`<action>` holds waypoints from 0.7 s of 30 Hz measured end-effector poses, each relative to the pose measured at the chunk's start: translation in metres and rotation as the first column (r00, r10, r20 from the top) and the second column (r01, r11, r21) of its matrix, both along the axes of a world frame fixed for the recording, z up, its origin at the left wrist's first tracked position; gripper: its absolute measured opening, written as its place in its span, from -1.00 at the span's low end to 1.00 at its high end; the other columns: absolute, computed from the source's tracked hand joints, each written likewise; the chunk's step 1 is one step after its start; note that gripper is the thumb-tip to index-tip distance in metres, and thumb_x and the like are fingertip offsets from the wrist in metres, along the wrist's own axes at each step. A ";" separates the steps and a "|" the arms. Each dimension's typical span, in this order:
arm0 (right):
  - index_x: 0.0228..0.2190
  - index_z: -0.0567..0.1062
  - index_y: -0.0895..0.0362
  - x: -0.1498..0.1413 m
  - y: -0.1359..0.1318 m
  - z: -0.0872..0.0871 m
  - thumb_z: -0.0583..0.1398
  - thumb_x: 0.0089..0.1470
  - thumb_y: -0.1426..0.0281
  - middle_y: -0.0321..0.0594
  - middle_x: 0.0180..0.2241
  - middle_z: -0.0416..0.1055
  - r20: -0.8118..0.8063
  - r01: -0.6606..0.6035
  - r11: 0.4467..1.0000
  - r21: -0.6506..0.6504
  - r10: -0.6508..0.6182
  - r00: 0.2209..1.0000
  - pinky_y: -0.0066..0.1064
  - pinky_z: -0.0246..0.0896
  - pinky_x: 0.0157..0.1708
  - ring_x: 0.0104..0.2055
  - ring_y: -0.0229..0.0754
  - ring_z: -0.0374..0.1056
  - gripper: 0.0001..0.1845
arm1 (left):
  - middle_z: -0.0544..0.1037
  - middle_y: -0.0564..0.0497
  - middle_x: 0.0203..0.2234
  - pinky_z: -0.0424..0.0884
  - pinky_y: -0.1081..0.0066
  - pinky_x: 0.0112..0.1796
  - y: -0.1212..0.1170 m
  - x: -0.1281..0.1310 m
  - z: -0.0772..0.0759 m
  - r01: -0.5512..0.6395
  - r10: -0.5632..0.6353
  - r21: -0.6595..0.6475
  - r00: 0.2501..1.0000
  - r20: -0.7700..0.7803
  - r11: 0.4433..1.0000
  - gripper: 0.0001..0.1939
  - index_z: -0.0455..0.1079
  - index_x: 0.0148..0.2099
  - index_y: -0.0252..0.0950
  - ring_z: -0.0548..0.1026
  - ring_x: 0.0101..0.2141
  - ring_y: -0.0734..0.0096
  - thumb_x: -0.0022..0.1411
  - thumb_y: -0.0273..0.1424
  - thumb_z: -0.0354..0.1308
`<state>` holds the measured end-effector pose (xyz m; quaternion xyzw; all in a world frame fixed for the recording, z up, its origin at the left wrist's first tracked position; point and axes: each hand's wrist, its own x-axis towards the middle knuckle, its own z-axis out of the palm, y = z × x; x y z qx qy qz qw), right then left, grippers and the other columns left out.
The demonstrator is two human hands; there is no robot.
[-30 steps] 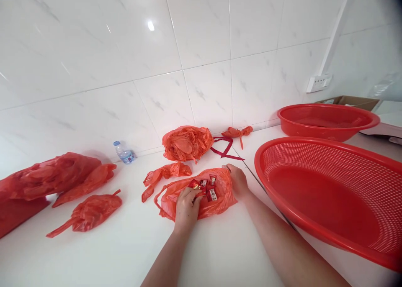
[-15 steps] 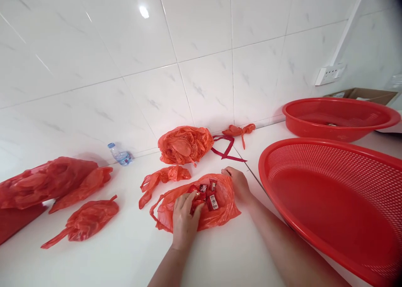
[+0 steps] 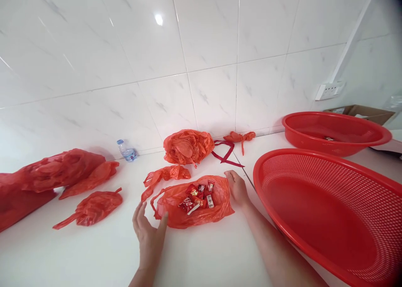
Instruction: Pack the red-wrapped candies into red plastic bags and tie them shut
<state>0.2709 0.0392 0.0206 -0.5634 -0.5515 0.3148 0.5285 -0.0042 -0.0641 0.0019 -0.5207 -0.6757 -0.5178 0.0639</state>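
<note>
Red and thin-skinned, the bag [image 3: 204, 219] lies between my two grips. I record the left grip [image 3: 150, 232] as released: fingers spread, nothing held, thumb at the bag's near left edge; contact there I cannot confirm. The right grip [image 3: 238, 188] stands at the opposite side, fingers by the rim; I cannot tell whether it pinches the plastic or merely rests beside it. The bag sits on the worktop [image 3: 201, 257], mouth spread upward, several wrapped packets [image 3: 200, 202] loose inside.

Risks, in my judgement: the plastic looks limp, so a one-sided pull could tip the packets out or tear the rim. The loop [image 3: 152, 201] at the left end is near my left fingertips and could snag them. A crumpled strip [image 3: 171, 172] lies just behind in near-identical red; careless fingers could catch both together.

Farther out, I note a bundle [image 3: 188, 147] near the wall [image 3: 213, 90] and a ribbon [image 3: 223, 160] to its right, which could drag along if hooked. The colander [image 3: 323, 220] sits just beside my right forearm [image 3: 266, 237]; an outward swing could knock its rim. A basin [image 3: 314, 142] stands behind it. To the left are a tied pouch [image 3: 97, 207], a larger sack [image 3: 69, 165] and a bottle [image 3: 128, 154], well apart from either grip.
</note>
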 end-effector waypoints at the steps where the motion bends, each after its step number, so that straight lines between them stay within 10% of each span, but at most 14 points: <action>1: -0.45 0.33 0.08 0.001 -0.003 0.002 -0.04 0.09 0.07 -0.30 -0.47 0.34 -0.026 0.057 0.998 0.013 -0.056 0.998 -0.41 0.08 -0.44 -0.42 -0.19 0.22 -0.63 | 0.18 -0.21 0.14 0.26 -0.04 0.01 0.002 -0.004 0.000 0.005 0.003 -0.056 0.989 0.148 0.998 -0.24 0.00 0.22 -0.13 0.19 0.14 -0.03 0.03 -0.14 0.20; 10: 0.02 0.19 0.08 -0.015 -0.080 0.017 0.11 0.02 0.09 -0.06 0.00 0.24 0.036 0.245 0.966 0.082 -0.248 0.968 -0.35 0.21 -0.35 -0.22 -0.12 0.28 -0.43 | 0.40 -0.08 -0.13 0.38 0.22 -0.18 0.009 0.001 0.014 0.260 -0.142 -0.082 0.733 0.665 0.962 -0.31 0.15 0.15 -0.17 0.42 -0.16 0.21 -0.01 -0.10 0.23; 14: -0.27 0.37 0.09 -0.021 -0.071 0.021 0.13 -0.05 0.14 -0.15 -0.23 0.35 0.297 0.131 0.988 -0.078 -0.102 0.949 -0.37 0.12 -0.46 -0.34 -0.13 0.28 -0.66 | 0.47 0.00 -0.33 0.36 0.40 -0.34 0.011 0.007 0.031 0.355 -0.198 -0.038 0.603 0.773 0.934 -0.56 0.35 -0.08 -0.24 0.45 -0.33 0.35 0.02 -0.16 0.23; 17: -0.57 0.31 0.09 -0.025 -0.048 0.052 0.05 0.02 0.21 -0.33 -0.58 0.25 0.277 -0.062 0.991 -0.116 0.092 0.957 -0.41 0.01 -0.52 -0.53 -0.23 0.16 -0.75 | 0.43 0.09 -0.54 0.29 0.48 -0.46 0.024 0.004 0.054 0.407 -0.269 0.021 0.563 0.781 0.913 -0.71 0.40 -0.28 -0.29 0.37 -0.51 0.46 0.02 -0.19 0.23; 21: -0.47 0.40 0.12 -0.029 -0.032 0.118 0.10 0.02 0.16 -0.35 -0.56 0.31 -0.034 -0.202 0.972 0.122 0.207 0.978 -0.44 0.08 -0.48 -0.50 -0.25 0.21 -0.72 | 0.45 0.10 -0.52 0.28 0.53 -0.46 0.044 -0.003 0.105 0.380 -0.453 0.296 0.443 0.774 0.877 -0.80 0.41 -0.31 -0.29 0.38 -0.51 0.52 -0.01 -0.31 0.23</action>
